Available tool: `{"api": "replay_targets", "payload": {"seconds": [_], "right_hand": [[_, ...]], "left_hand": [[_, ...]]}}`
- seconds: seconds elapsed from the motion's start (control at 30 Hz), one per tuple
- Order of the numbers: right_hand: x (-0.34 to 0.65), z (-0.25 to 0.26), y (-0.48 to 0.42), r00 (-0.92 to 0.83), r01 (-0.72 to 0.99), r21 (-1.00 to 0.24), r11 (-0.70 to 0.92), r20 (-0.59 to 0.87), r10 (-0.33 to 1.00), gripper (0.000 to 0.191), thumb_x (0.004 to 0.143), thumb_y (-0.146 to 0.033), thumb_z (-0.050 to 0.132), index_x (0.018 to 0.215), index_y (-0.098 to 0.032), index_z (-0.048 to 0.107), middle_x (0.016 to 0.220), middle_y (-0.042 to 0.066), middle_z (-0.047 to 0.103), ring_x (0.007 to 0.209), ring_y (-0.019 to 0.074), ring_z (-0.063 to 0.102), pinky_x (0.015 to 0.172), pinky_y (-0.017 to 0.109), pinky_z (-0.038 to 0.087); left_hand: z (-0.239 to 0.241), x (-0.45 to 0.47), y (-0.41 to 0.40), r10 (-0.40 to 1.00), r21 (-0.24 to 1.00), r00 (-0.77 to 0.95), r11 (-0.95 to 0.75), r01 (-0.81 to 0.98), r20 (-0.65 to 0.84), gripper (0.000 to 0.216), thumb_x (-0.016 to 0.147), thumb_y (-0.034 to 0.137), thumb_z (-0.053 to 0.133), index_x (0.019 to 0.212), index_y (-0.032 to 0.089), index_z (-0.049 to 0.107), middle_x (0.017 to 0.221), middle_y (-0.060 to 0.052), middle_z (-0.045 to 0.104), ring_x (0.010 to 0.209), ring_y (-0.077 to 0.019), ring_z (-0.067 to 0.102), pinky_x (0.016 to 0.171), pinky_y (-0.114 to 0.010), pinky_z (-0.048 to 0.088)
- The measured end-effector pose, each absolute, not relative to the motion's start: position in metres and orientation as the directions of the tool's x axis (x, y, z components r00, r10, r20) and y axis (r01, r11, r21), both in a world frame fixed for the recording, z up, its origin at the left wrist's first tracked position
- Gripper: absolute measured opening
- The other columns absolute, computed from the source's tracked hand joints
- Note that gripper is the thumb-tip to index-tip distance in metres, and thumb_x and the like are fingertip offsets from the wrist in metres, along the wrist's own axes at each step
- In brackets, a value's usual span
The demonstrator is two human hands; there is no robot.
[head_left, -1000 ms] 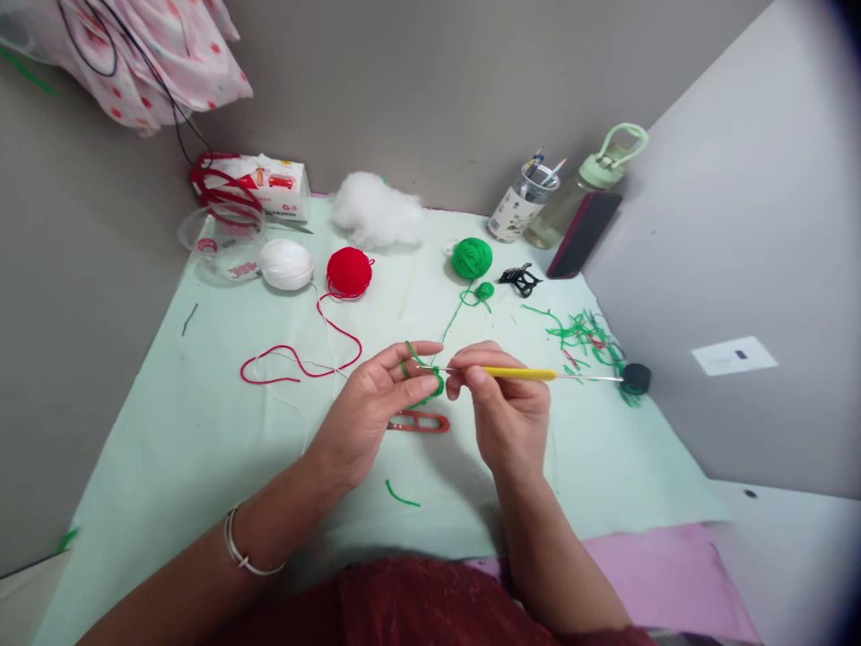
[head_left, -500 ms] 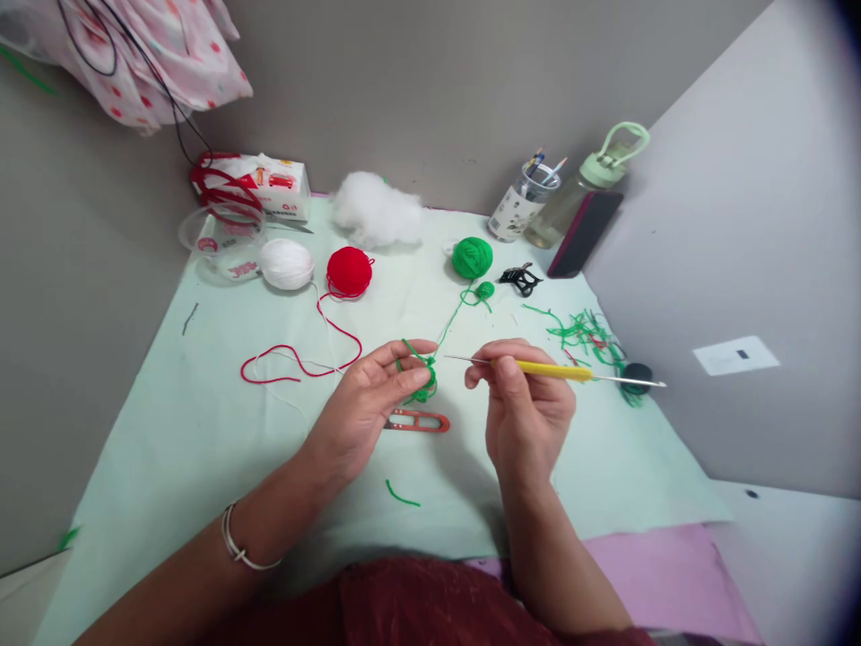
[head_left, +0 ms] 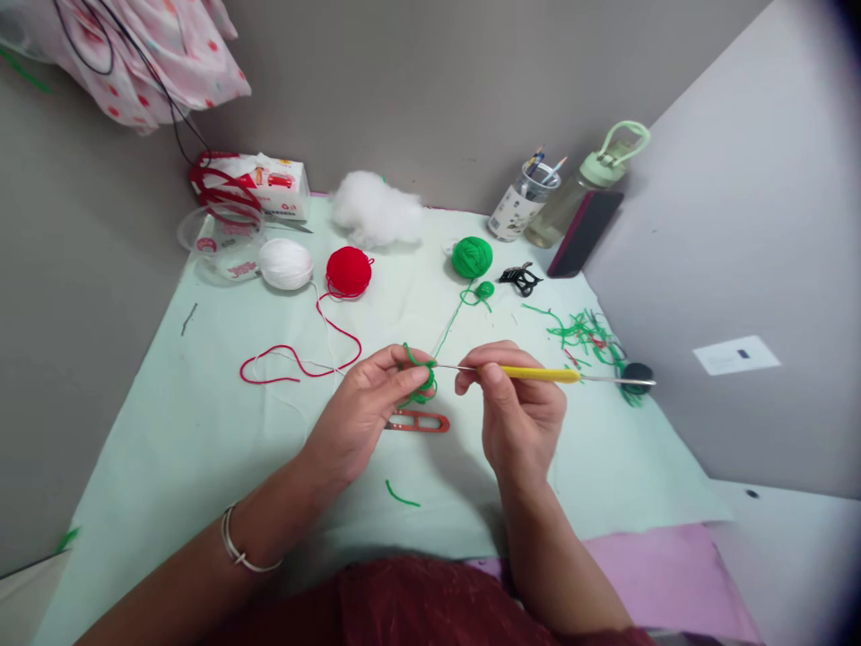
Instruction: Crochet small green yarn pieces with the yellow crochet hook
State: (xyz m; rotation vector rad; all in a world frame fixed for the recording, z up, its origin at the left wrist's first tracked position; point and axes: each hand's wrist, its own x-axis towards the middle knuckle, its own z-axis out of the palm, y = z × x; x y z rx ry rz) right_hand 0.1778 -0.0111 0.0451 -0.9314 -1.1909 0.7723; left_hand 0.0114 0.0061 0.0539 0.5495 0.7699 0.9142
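Observation:
Pinched between the thumb and fingers of my left hand (head_left: 369, 395) is a small piece of green crochet work (head_left: 422, 386), partly covered by the fingers. A strand runs from it up to the green yarn ball (head_left: 472, 258). My right hand (head_left: 521, 404) grips a yellow-handled crochet hook (head_left: 542, 374) like a pen. The hook's thin left tip meets the green piece at my left fingertips; whether it is inside a loop is too small to tell. Orange thread snips (head_left: 423, 422) lie on the cloth just below the work.
White (head_left: 287, 264) and red yarn balls (head_left: 349, 272) with trailing strands lie at left. White stuffing (head_left: 377, 211), a pencil cup (head_left: 525, 205), a bottle (head_left: 571, 197) and a phone (head_left: 585, 235) stand behind. Green yarn scraps (head_left: 585, 334) and a black hair clip (head_left: 520, 280) are at right.
My right hand has moved slightly left with the crochet hook, bringing its tip from a gap away to the green piece. My left hand has barely shifted.

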Motion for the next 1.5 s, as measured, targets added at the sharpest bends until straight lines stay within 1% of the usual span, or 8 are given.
{"api": "replay_targets", "payload": {"seconds": [0.1,0.33,0.47,0.57,0.77,0.97,1.17,1.5], "right_hand": [[0.1773,0.046,-0.0117,0.208,-0.014,-0.905,0.425,0.413,0.887,0.012,0.1,-0.024,0.07,0.098,-0.027,0.081,0.086,0.001,0.07,0.069,0.0142,0.065,0.063,0.032,0.054],[0.1765,0.0462,-0.0121,0.205,-0.009,-0.907,0.421,0.41,0.889,0.012,0.1,-0.024,0.07,0.098,-0.026,0.081,0.087,0.002,0.07,0.068,0.0142,0.065,0.063,0.032,0.055],[0.1764,0.0455,-0.012,0.204,-0.011,-0.905,0.425,0.414,0.887,0.013,0.1,-0.022,0.069,0.098,-0.026,0.081,0.087,0.001,0.07,0.068,0.0132,0.065,0.063,0.031,0.054],[0.1764,0.0449,-0.0122,0.213,0.004,-0.908,0.418,0.409,0.887,0.012,0.1,-0.023,0.069,0.097,-0.026,0.081,0.086,0.001,0.07,0.068,0.0138,0.065,0.063,0.032,0.053],[0.1764,0.0474,-0.0134,0.201,-0.001,-0.906,0.423,0.415,0.887,0.013,0.101,-0.023,0.068,0.097,-0.026,0.08,0.087,0.002,0.071,0.068,0.0144,0.065,0.062,0.032,0.055],[0.1771,0.0472,-0.013,0.174,-0.022,-0.896,0.444,0.434,0.884,0.016,0.1,-0.018,0.067,0.098,-0.025,0.081,0.087,0.002,0.071,0.069,0.0138,0.065,0.062,0.031,0.055],[0.1772,0.0468,-0.0127,0.171,-0.034,-0.899,0.437,0.426,0.889,0.015,0.101,-0.02,0.068,0.099,-0.026,0.081,0.088,0.001,0.071,0.069,0.0134,0.065,0.063,0.031,0.055],[0.1764,0.0495,-0.0136,0.172,0.025,-0.911,0.411,0.409,0.896,0.012,0.1,-0.025,0.069,0.096,-0.026,0.08,0.087,0.002,0.071,0.068,0.0149,0.065,0.063,0.033,0.055]], "left_hand": [[0.051,0.0113,0.0069,0.859,0.696,0.383,0.504,-0.511,-0.341,0.021,0.081,0.033,0.089,0.089,0.019,0.076,0.078,0.001,0.07,0.079,-0.0132,0.066,0.075,-0.025,0.057],[0.0506,0.0115,0.0073,0.874,0.736,0.365,0.472,-0.485,-0.32,0.02,0.08,0.03,0.089,0.092,0.019,0.078,0.082,0.001,0.071,0.078,-0.0119,0.064,0.075,-0.024,0.057],[0.0549,0.0117,0.0068,0.861,0.725,0.373,0.497,-0.477,-0.345,0.033,0.08,0.028,0.088,0.111,0.021,0.078,0.086,0.001,0.07,0.081,-0.0132,0.063,0.074,-0.027,0.059],[0.0554,0.0116,0.0071,0.86,0.714,0.372,0.502,-0.488,-0.35,0.045,0.081,0.026,0.088,0.124,0.021,0.074,0.083,0.003,0.067,0.079,-0.0118,0.062,0.072,-0.024,0.057],[0.0545,0.012,0.0082,0.875,0.729,0.341,0.477,-0.49,-0.343,0.057,0.082,0.021,0.086,0.136,0.018,0.066,0.079,0.005,0.067,0.076,-0.0099,0.06,0.072,-0.022,0.05],[0.0566,0.0108,0.0077,0.874,0.734,0.342,0.479,-0.482,-0.346,0.063,0.082,0.023,0.087,0.139,0.017,0.062,0.078,0.005,0.068,0.076,-0.0113,0.06,0.074,-0.025,0.047],[0.0531,0.0103,0.0073,0.877,0.746,0.342,0.471,-0.471,-0.338,0.058,0.082,0.026,0.087,0.135,0.019,0.065,0.08,0.004,0.066,0.08,-0.0126,0.06,0.079,-0.026,0.048],[0.0485,0.008,0.0051,0.928,0.849,0.266,0.352,-0.394,-0.261,0.052,0.083,0.027,0.087,0.133,0.025,0.071,0.083,0.003,0.063,0.082,-0.0149,0.061,0.075,-0.026,0.047]]}}
